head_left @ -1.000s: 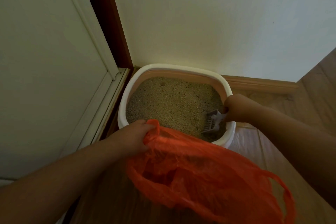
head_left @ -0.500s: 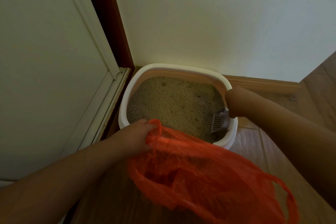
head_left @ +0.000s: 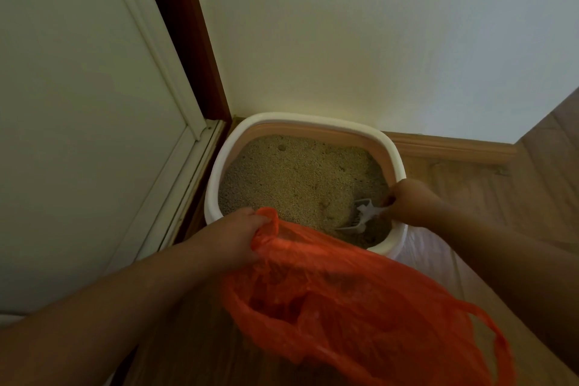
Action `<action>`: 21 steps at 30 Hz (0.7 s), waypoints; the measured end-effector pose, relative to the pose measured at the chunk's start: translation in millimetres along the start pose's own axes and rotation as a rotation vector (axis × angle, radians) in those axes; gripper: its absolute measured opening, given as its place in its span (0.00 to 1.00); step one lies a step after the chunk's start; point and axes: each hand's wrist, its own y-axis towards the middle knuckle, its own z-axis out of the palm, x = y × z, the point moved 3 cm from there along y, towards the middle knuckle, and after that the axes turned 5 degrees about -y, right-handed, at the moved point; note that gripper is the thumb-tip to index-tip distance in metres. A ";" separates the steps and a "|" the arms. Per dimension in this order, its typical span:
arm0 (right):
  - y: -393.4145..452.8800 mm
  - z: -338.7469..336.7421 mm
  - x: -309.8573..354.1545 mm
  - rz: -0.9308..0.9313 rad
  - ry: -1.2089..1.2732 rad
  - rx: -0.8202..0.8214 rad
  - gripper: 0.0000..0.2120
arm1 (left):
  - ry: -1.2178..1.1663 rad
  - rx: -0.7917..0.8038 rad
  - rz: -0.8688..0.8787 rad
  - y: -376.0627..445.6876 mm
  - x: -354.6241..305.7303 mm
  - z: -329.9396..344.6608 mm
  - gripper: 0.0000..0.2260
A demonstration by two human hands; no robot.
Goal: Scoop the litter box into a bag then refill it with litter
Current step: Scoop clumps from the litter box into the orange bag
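A white litter box (head_left: 216, 178) with a tan inner rim stands in the corner of the floor, filled with beige litter (head_left: 297, 178). My right hand (head_left: 410, 197) grips the handle of a grey slotted scoop (head_left: 360, 218), whose blade is dug into the litter at the box's near right corner. My left hand (head_left: 232, 236) holds the edge of an orange plastic bag (head_left: 351, 307), which hangs open just in front of the box. A small lump shows in the litter near the far left (head_left: 283, 147).
A white door panel (head_left: 78, 135) and its dark wooden frame (head_left: 185, 31) stand to the left of the box. A cream wall (head_left: 344, 34) with a wooden baseboard (head_left: 451, 147) runs behind it. Something white and plastic (head_left: 419, 257) lies to the right of the box on the wooden floor (head_left: 517, 197).
My right hand drew back to the box's right wall and then pushed the scoop back down into the litter. My left hand and the bag stayed put.
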 end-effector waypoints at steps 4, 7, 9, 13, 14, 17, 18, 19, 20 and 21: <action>1.2 8.6 6.7 -0.023 0.010 -0.020 0.12 | -0.002 0.001 -0.006 -0.9 0.5 1.6 0.28; 2.1 5.2 7.6 -0.055 -0.018 -0.027 0.10 | 0.001 0.004 -0.010 -1.7 3.9 2.1 0.28; 3.8 1.1 4.3 -0.075 -0.043 -0.013 0.09 | 0.011 0.017 -0.020 -2.6 6.5 2.3 0.27; 9.5 -17.6 -0.7 -0.115 -0.095 -0.019 0.10 | 0.034 0.050 -0.053 -5.4 14.8 3.9 0.28; 10.1 -23.6 -1.3 -0.120 -0.099 -0.020 0.10 | 0.027 0.054 -0.059 -6.0 16.7 4.4 0.28; 14.0 -34.4 -4.1 -0.122 -0.078 -0.039 0.10 | 0.018 0.061 -0.074 -6.5 18.8 4.7 0.28; 15.1 -34.4 -4.5 -0.120 -0.064 -0.046 0.10 | 0.019 0.058 -0.075 -6.3 18.9 4.3 0.28; 15.8 -32.2 -4.2 -0.114 -0.058 -0.047 0.11 | 0.022 0.052 -0.072 -6.2 18.5 3.8 0.28; 15.8 -28.4 -3.0 -0.111 -0.061 -0.046 0.11 | 0.025 0.044 -0.064 -5.9 18.1 3.5 0.27; 15.6 -23.3 -1.4 -0.110 -0.067 -0.042 0.10 | 0.027 0.038 -0.057 -5.5 17.5 3.4 0.27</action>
